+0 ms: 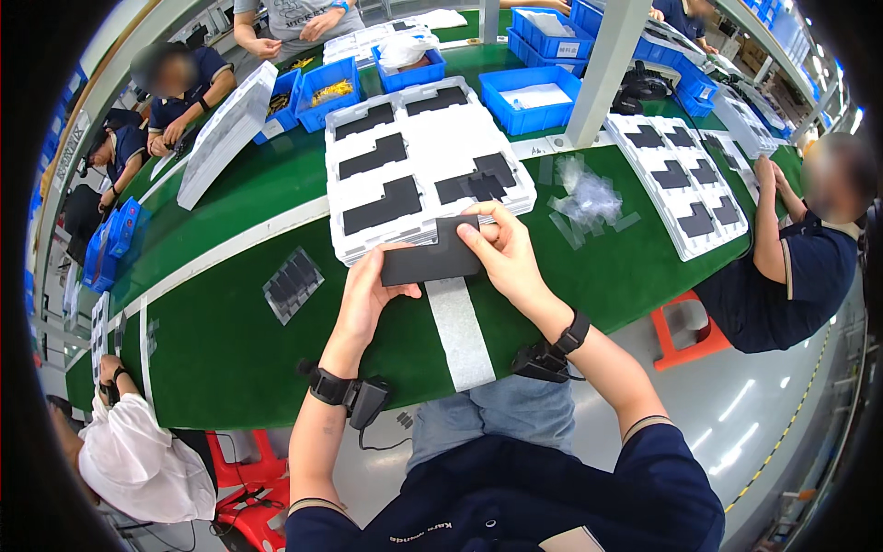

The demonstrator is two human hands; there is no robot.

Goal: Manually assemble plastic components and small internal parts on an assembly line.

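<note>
Between my two hands is a flat black L-shaped piece (418, 265), held just above the table at the near edge of a stack of white trays (437, 138). My left hand (370, 287) grips its left end, thumb along the upper edge. At its right, raised part, my right hand (501, 253) pinches it with the thumb on top. In the top tray lie several similar black pieces (382, 204), each in its own recess. Smaller dark pieces (486, 179) overlap in the tray's right part.
A clear sheet with dark strips (294, 285) lies left on the green table (230, 340). Crumpled clear film (589, 193) sits to the right, before another white tray (676, 179). Blue bins (531, 99) and a grey post (602, 69) stand behind. People work on both sides.
</note>
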